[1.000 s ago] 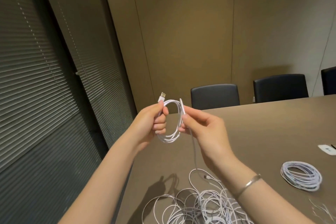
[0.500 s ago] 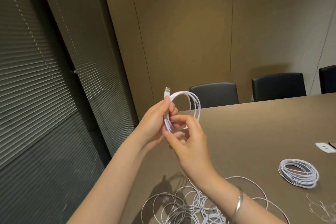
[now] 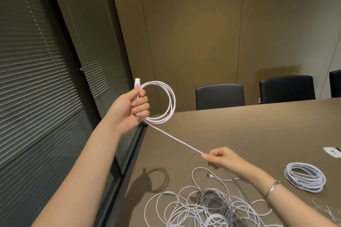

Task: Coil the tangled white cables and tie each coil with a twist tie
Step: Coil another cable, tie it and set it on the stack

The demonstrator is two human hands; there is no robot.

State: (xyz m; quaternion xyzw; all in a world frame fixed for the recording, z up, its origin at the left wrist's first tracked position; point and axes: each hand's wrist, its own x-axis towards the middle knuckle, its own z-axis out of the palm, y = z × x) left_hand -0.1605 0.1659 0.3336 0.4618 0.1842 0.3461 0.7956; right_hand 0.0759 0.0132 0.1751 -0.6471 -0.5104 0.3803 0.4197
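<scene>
One coil [image 3: 305,178] lies done. The left hand [image 3: 129,108] grips a half-made coil [image 3: 162,101]; the right hand [image 3: 219,157] pinches its cable [image 3: 175,139]. The pile [image 3: 208,206] waits.

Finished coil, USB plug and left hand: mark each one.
Finished coil [image 3: 322,179], head view, on its right-hand strands.
USB plug [image 3: 137,81], head view, on its white body.
Left hand [image 3: 129,109], head view, on its palm.

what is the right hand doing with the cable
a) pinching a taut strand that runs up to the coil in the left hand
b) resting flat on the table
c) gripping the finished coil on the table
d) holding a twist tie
a: the right hand pinches a straight strand leading up to the coil gripped by the left hand.
</scene>
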